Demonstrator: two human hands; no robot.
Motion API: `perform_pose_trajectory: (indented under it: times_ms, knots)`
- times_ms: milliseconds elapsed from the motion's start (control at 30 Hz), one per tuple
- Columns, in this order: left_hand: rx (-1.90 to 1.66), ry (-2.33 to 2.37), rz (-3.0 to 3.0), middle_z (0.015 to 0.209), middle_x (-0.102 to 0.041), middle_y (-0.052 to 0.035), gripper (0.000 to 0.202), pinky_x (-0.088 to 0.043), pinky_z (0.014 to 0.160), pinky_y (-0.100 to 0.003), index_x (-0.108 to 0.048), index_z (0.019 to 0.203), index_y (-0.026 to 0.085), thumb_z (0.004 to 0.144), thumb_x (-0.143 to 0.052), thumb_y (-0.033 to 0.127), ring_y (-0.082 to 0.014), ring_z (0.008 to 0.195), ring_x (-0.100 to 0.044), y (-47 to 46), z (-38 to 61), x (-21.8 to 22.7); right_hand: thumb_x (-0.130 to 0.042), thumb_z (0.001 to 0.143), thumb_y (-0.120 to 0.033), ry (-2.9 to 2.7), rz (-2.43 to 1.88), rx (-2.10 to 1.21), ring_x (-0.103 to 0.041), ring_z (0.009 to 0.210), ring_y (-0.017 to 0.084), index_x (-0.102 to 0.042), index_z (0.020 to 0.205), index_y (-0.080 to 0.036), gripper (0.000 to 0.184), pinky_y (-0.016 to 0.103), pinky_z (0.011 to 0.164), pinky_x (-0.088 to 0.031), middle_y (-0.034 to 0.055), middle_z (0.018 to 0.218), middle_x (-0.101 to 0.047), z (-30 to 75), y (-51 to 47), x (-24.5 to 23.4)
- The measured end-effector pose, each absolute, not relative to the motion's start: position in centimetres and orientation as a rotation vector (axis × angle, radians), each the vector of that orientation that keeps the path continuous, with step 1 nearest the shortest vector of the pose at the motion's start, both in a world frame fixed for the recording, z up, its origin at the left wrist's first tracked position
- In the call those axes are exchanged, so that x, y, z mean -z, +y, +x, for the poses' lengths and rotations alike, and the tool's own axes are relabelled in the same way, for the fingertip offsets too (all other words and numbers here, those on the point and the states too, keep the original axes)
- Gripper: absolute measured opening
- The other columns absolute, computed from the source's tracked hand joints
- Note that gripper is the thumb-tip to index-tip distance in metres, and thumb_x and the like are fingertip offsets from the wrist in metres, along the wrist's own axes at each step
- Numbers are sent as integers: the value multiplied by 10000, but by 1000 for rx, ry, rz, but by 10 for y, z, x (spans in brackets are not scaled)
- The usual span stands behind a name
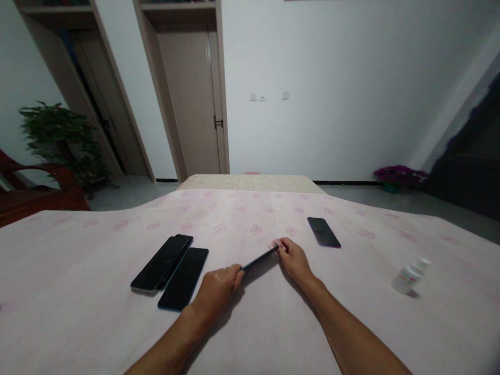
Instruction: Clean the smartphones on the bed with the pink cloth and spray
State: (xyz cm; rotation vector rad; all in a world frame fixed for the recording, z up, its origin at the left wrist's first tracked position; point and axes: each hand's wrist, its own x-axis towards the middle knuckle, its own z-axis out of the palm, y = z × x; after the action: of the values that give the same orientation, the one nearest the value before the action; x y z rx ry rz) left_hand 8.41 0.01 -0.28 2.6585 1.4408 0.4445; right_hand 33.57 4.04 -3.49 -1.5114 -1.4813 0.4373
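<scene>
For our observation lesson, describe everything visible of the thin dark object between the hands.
The thin dark object shows nearly edge-on as a straight, flat bar; its material is unclear. It slants over the pink tablecloth, near end in the left hand, far end at the right hand, with a pinkish cloth-like piece.

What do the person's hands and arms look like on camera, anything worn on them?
The left hand and right hand are ungloved. Both wrists look bare, without watch or band, and no sleeve shows on either visible forearm. Rings: too small to tell.
</scene>
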Motion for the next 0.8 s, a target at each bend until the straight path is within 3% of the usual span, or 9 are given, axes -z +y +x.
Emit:
perform_pose_trajectory:
  times_ms: [133, 300, 567, 667, 800]
  knots:
    - [-667, 1506, 2452, 806, -740, -47, 322, -488, 677, -256, -665, 985, 209, 1032, -353, 276, -196, 756, -727, 3, 83, 6, -508, 867, -339, -1537, -1671, -285, -578, 648, 191, -662, 802, -225, 203, 284, 595, -337, 19, 709, -666, 334, 35, 33]
    - [-796, 1527, 2176, 819, -740, -58, 361, -469, 737, -270, -689, 944, 186, 1024, -355, 298, -194, 788, -710, 15, 79, 15, -512, 861, -367, -1426, -1626, -330, -617, 708, 199, -699, 874, -201, 250, 274, 626, -375, 34, 769, -702, 333, 34, 31]
    - [-699, 1520, 2130, 1034, -705, -80, 313, -449, 858, -290, -686, 1081, 198, 961, -436, 343, -207, 960, -662, 13, 82, 17, -528, 845, -271, -1603, -1626, -437, -624, 716, 172, -723, 868, -203, 208, 254, 633, -373, 24, 793, -722, 331, 33, 31]
    - [-542, 1595, 2227, 1132, -643, -90, 441, -451, 863, -311, -615, 1243, 218, 865, -577, 442, -238, 998, -636, -1, 88, 7, -539, 834, -246, -1580, -1721, -335, -617, 747, 175, -715, 874, -193, 188, 258, 635, -356, 43, 844, -717, 331, 33, 32]
    - [-359, 1626, 2383, 1167, -601, -117, 647, -444, 919, -365, -578, 1287, 199, 701, -729, 429, -301, 1081, -566, -14, 94, -4, -549, 845, -264, -1632, -1726, -266, -595, 738, 166, -693, 852, -195, 160, 260, 629, -331, 36, 833, -701, 330, 30, 29]
